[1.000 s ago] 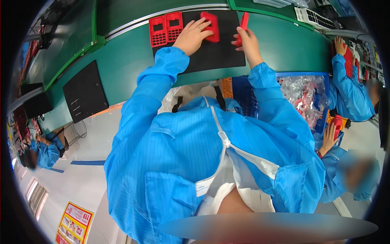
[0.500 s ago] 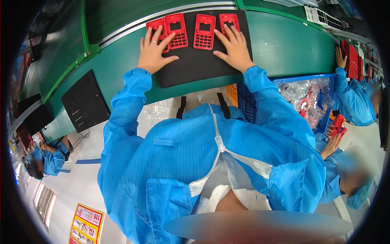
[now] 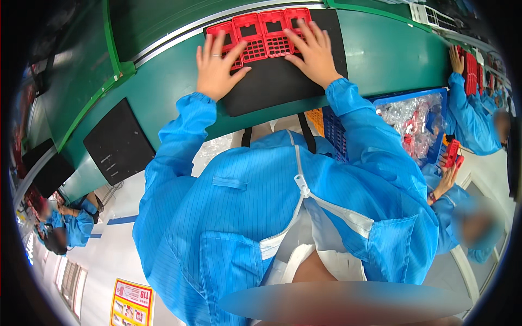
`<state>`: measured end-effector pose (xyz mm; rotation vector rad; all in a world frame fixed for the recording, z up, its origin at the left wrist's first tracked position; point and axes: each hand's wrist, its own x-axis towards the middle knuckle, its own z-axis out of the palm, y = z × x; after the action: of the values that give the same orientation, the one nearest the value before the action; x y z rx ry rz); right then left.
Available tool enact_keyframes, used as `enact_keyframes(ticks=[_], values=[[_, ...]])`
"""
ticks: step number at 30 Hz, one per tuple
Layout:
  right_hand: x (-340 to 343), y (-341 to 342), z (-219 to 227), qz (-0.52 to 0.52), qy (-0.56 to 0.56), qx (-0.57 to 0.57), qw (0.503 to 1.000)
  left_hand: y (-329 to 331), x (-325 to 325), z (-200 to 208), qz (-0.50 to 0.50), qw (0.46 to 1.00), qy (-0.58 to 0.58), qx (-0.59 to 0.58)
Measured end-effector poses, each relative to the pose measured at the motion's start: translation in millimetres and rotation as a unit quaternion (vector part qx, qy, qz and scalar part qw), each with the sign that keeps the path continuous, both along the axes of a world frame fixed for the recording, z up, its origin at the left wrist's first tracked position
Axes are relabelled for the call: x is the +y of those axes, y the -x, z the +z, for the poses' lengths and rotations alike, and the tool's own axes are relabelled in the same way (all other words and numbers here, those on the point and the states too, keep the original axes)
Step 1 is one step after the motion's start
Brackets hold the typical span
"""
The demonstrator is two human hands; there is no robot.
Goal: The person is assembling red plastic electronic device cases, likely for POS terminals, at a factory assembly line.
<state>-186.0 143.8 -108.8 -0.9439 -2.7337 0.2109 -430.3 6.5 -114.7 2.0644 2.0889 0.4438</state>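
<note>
Red plastic frames (image 3: 261, 33) in a row (four), left hand (image 3: 217, 65), right hand (image 3: 311, 51) flat on them

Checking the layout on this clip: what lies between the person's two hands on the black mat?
In the head view, the red plastic frames lie side by side in a row on the black mat between the left hand and right hand; both hands rest flat on the end frames.

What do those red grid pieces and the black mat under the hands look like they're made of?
Red grid pieces: likely moulded hard plastic, slightly glossy, with crisp square openings. Black mat: looks like rubber or foam sheet, matte and flat, without reflections; exact material unclear. Both hands, left hand and right hand, rest flat on them.
</note>
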Motion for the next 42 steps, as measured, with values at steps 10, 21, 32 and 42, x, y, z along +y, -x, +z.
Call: enact_keyframes(ticks=[10, 21, 32, 42], values=[[-95, -90, 19, -0.171, 0.090, 0.008, 0.981, 29, -117, -19, 0.145, 0.981, -0.006, -0.126], [-42, -108, -22, -0.367, 0.045, 0.141, 0.918, 116, -256, -39, 0.590, 0.799, 0.086, 0.077], [-4, -93, -35, -0.433, 0.422, 0.249, 0.757, -47, -77, -45, 0.382, 0.791, 0.072, -0.473], [-19, -75, -46, -0.390, 0.368, 0.260, 0.803, -33, -111, -53, 0.370, 0.705, -0.062, -0.602]])
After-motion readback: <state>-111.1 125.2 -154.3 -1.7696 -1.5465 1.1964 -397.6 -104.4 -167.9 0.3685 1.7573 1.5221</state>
